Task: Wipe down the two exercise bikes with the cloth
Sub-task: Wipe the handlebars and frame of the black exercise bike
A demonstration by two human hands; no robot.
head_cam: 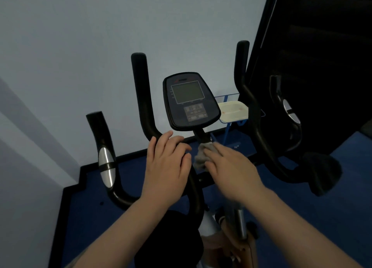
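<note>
Left hand: the left hand (167, 163) lies at the centre of the frame on the handlebar (193, 183) where it bends below the console; fingers fairly straight and draped over the bar, not clenched; most likely steadying the bike while the other hand rubs

Right hand: the right hand (231, 165), just right of centre, presses the cloth (200, 157) down with flat fingers; whether the thumb pinches the cloth underneath I cannot tell; the hand is blurred, which suggests a wiping stroke in progress

Cloth: a small grey bunched rag, centre of the frame, squeezed between the right hand and the stem (202, 135) under the console; bunched probably so it wraps the narrow post

Bike: the nearer bike fills the middle; its console (190, 100) tilts toward the rider; only this bike is clearly being cleaned; part of a dark seat or pad (322, 171) at the right edge may belong to the second bike, I cannot say for sure

Background: a pale tray (233, 110) on a blue wire rack sits behind the console, right of centre

Counts: hands, two; cloths, one; consoles, one; upright handle ends, four; silver grip sensors (105, 167), two; trays, one

Progress: judging by this, the stem is in hand; the screen and outer grips likely remain
</note>
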